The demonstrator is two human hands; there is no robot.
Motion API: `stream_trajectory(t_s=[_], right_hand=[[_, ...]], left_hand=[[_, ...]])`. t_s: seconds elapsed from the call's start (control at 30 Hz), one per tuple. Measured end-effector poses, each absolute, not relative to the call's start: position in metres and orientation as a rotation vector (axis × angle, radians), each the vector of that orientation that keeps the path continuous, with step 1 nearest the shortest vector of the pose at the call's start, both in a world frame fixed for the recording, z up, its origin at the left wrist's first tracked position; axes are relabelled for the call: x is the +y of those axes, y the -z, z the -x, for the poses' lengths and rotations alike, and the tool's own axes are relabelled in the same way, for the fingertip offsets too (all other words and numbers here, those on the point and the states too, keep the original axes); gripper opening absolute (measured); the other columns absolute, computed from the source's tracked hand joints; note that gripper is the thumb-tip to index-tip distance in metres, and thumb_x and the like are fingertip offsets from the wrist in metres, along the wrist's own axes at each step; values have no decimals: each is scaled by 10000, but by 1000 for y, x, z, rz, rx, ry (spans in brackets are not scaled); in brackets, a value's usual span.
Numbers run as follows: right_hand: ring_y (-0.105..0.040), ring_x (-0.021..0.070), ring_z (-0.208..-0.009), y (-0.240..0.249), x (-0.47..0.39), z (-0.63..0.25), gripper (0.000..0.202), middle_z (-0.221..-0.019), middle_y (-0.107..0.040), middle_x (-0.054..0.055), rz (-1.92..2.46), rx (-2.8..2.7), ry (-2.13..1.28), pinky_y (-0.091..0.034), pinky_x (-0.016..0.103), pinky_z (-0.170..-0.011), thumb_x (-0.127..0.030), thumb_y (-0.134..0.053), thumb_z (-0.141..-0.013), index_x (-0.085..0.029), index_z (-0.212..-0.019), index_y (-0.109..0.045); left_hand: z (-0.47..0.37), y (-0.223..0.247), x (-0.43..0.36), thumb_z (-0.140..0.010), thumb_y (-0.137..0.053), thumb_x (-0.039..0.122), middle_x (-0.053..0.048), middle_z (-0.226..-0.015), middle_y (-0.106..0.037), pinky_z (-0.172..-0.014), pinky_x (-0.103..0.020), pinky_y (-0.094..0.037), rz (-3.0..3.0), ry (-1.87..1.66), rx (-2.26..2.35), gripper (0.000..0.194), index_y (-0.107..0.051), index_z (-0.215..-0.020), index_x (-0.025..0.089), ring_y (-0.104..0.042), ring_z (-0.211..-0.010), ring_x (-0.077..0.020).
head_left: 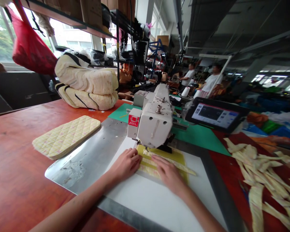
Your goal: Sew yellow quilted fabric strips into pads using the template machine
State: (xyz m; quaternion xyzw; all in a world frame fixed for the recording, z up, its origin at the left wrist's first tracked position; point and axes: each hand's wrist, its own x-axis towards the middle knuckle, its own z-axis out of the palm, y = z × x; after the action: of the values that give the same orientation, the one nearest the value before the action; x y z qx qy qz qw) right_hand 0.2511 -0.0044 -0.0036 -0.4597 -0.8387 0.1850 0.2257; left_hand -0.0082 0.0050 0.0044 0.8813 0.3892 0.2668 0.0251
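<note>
Under the head of a white sewing machine lies a yellow-green template sheet on a white plate. Pale yellow quilted fabric strips rest along the sheet. My left hand is at the sheet's left edge, its fingers curled together; what is between them is hidden. My right hand lies on the fabric with its fingers stretched out flat, just in front of the needle area. A stack of cut quilted pads is on the table to the left.
Two bulky bundles of pads stand at the back left, below a hanging red bag. A control screen is right of the machine. Fabric scraps lie at the right. Two people are in the background.
</note>
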Motion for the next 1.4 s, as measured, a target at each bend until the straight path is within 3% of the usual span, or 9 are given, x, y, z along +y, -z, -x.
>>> stream_trajectory(t_s=[0.43,0.57,0.7,0.77,0.93,1.0,1.07,1.2,1.4], right_hand=[[-573,155,-1174,8,0,-286,365,-1262,-592,76,1358,-2241,-180,-516,326,-1039,-296,-411,-1043,-224,-1318,-641],[-571,173,-1087,10,0,-291,395,-1173,-598,74,1358,-2364,112,-523,325,-952,-113,-472,-957,-245,-1291,-637],[-567,223,-1016,6,-2,-305,331,-1094,-600,86,1511,-2406,381,-498,349,-870,1,-559,-808,-169,-1070,-669],[-567,224,-987,4,-4,-318,303,-1076,-606,85,1540,-2400,457,-476,341,-845,0,-551,-811,-165,-1037,-668],[-579,170,-867,-8,-18,-343,337,-971,-619,45,1597,-2412,458,-422,285,-757,3,-462,-875,-210,-1044,-661],[-586,149,-832,-15,-25,-341,339,-943,-617,29,1588,-2414,382,-421,272,-739,-8,-440,-901,-221,-1051,-656],[-600,133,-840,-23,-29,-328,343,-951,-618,22,1510,-2404,276,-441,261,-751,-29,-417,-933,-231,-1075,-655],[-622,114,-1009,-37,-33,-278,316,-1072,-627,33,1179,-2301,-19,-495,230,-898,-131,-409,-1005,-243,-1169,-655],[-649,103,-872,-41,-21,-210,261,-940,-664,57,1028,-1849,-666,-529,171,-789,-399,-622,-944,-151,-954,-703]], left_hand=[[-10,-3,-6,-1025,-413,250,-96,-1016,-584,-832,-381,-476,-2678,-849,1167,259,-652,-1106,190,-561,-914,-214],[-8,-3,-5,-998,-421,215,-95,-1035,-600,-836,-402,-482,-2682,-834,1163,248,-592,-1176,199,-568,-921,-234],[-2,-10,-18,-891,-391,82,-107,-1106,-615,-919,-446,-473,-2599,-935,1103,422,-402,-1302,174,-583,-964,-238],[1,-17,-32,-842,-407,88,-109,-1146,-602,-1042,-523,-410,-2538,-987,1097,472,-350,-1304,164,-586,-1002,-238],[8,-41,-65,-932,-465,229,-126,-1280,-580,-1232,-650,21,-2581,-926,1164,528,-280,-1421,151,-527,-1270,-279],[4,-48,-68,-996,-493,328,-122,-1308,-577,-1245,-637,-15,-2602,-855,1155,484,-327,-1427,183,-506,-1316,-280],[-5,-52,-64,-1006,-528,378,-123,-1336,-560,-1239,-606,-176,-2592,-833,1116,436,-409,-1393,216,-512,-1314,-278],[-26,-48,-47,-1008,-547,284,-138,-1367,-535,-1029,-392,-504,-2461,-1021,993,372,-483,-1369,222,-572,-1228,-237],[-18,-42,-35,-1001,-574,242,-53,-930,-675,-773,-259,-529,-2113,-1353,964,109,-654,-1042,182,-651,-829,-143]])
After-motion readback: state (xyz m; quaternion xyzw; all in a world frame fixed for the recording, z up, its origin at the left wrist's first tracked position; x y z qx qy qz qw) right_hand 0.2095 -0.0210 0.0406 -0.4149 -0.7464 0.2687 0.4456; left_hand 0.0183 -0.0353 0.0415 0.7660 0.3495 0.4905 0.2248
